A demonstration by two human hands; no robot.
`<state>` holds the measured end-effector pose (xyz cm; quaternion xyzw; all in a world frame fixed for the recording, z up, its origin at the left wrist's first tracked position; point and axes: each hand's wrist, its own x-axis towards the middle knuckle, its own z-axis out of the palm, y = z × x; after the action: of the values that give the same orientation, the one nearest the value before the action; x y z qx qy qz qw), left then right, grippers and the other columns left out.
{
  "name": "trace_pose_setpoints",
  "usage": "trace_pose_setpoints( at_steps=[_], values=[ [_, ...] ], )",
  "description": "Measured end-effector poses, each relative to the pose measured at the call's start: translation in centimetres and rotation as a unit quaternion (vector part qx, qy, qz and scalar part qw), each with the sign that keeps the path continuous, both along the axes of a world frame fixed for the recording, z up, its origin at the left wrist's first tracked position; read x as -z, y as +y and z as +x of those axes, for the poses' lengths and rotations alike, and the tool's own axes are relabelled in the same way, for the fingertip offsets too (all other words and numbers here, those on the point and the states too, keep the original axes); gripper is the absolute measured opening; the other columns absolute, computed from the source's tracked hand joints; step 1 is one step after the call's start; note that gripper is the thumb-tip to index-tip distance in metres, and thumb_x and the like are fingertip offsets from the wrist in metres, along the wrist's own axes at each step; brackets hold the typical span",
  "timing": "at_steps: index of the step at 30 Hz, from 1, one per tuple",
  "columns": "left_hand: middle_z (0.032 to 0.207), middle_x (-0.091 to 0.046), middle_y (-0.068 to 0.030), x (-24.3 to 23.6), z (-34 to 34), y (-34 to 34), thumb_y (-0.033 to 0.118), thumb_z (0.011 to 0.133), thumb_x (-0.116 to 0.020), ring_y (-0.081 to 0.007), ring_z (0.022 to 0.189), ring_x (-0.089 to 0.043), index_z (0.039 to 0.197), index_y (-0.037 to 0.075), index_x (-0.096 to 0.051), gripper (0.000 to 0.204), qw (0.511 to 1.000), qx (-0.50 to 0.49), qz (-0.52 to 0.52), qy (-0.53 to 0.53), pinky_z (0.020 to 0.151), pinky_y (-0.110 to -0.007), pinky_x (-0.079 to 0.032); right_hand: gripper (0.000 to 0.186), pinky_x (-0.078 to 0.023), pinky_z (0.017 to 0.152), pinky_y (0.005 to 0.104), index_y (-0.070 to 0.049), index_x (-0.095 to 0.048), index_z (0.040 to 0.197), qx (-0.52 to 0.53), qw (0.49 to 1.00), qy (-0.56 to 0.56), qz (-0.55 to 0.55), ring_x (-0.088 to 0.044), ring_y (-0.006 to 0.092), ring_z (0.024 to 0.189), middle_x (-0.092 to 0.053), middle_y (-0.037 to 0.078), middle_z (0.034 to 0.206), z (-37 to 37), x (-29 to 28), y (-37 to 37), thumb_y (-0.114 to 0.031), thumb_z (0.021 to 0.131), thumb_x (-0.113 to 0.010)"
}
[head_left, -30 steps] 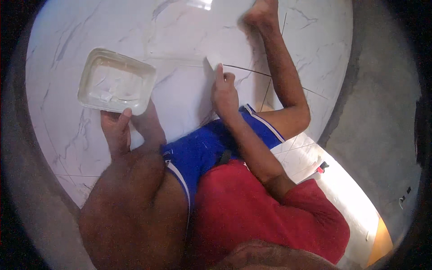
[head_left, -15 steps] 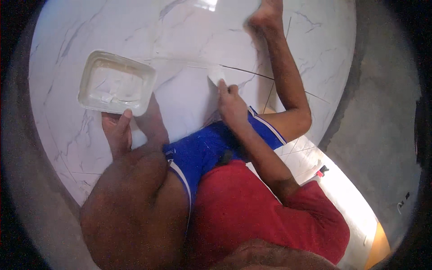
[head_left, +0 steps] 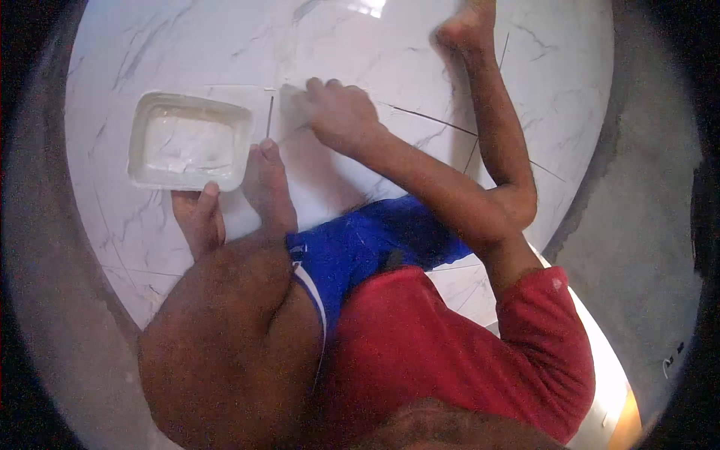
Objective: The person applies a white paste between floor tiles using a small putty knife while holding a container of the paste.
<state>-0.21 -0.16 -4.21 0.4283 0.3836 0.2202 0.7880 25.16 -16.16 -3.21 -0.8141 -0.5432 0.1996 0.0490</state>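
Observation:
My left hand (head_left: 199, 214) grips the near rim of a rectangular white plastic tub (head_left: 136, 146), thumb on the rim and fingers underneath. White paste (head_left: 191, 146) smears the tub's floor and inner walls. To the right of the tub, my right hand (head_left: 341, 112) is closed and low over the marbled white floor tiles (head_left: 337, 41), near a tile joint. Its fingertips are blurred by motion. A small flat white spreader, plain at its fingertips half a second ago, is now hard to make out against the tiles.
Dark open joints (head_left: 427, 120) run between tiles right of my right hand, and a short dark joint (head_left: 270, 116) shows beside the tub. My left foot (head_left: 268, 169) and right foot (head_left: 463, 34) rest on the tiles. Grey bare floor (head_left: 637, 187) borders the tiled area.
My right hand has swept left and slightly away from me along the joint, toward the tub. The tub stays in my left hand, turned a little. The view has shifted slightly.

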Motion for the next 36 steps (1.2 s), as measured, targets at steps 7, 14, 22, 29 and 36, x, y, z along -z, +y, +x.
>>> trace_pose_setpoints(
  at_steps=[7,14,22,29,36],
  values=[
    [0.139,-0.05,-0.0183,0.5,-0.1,-0.3,0.001,0.082,-0.074,-0.0283,0.129,-0.05,0.145,-0.005,-0.033,0.075,1.0,-0.007,-0.013,-0.004,0.113,-0.042,-0.038,0.03,-0.059,0.067,0.0453,-0.01,-0.062,0.119,-0.006,0.992,-0.042,-0.123,-0.067,0.0323,0.09,-0.059,0.016,0.109,2.5,-0.8,-7.5,-0.017,0.09,-0.059],
    [0.141,-0.049,-0.0169,-0.8,1.5,-1.0,0.001,0.081,-0.074,-0.0288,0.13,-0.05,0.145,-0.004,-0.034,0.076,0.999,-0.016,-0.003,-0.039,0.115,-0.044,-0.035,0.029,-0.057,0.064,0.0467,-0.017,-0.06,0.12,0.024,0.985,-0.085,-0.145,-0.068,0.0326,0.083,-0.06,0.013,0.101,5.9,-2.8,-15.9,-0.019,0.091,-0.06],
    [0.141,-0.049,-0.0151,-0.4,1.2,-0.6,-0.001,0.077,-0.075,-0.0271,0.132,-0.047,0.148,-0.002,-0.033,0.082,1.0,-0.016,0.002,-0.002,0.115,-0.042,-0.033,0.018,-0.056,0.059,0.045,-0.015,-0.064,0.108,0.024,0.998,-0.049,-0.006,-0.069,0.0331,0.074,-0.061,0.015,0.088,4.3,0.2,-3.2,-0.023,0.093,-0.061],
    [0.136,-0.052,-0.0138,-0.3,0.9,-0.9,0.001,0.075,-0.076,-0.0254,0.126,-0.051,0.145,-0.003,-0.037,0.08,0.999,-0.032,0.015,0.015,0.112,-0.041,-0.036,0.015,-0.056,0.058,0.0457,-0.011,-0.064,0.1,-0.02,0.997,-0.07,0.005,-0.069,0.0331,0.071,-0.062,0.015,0.088,4.4,1.5,0.7,-0.021,0.09,-0.059],
    [0.141,-0.05,-0.0156,1.0,0.1,-0.5,0.004,0.081,-0.075,-0.0287,0.13,-0.051,0.147,-0.002,-0.033,0.078,0.999,-0.021,0.027,0.01,0.111,-0.044,-0.041,0.018,-0.057,0.058,0.0477,-0.011,-0.064,0.104,-0.005,0.992,-0.085,-0.094,-0.07,0.0335,0.071,-0.063,0.016,0.095,6.7,-0.6,-11.1,-0.022,0.092,-0.058]
  ],
)
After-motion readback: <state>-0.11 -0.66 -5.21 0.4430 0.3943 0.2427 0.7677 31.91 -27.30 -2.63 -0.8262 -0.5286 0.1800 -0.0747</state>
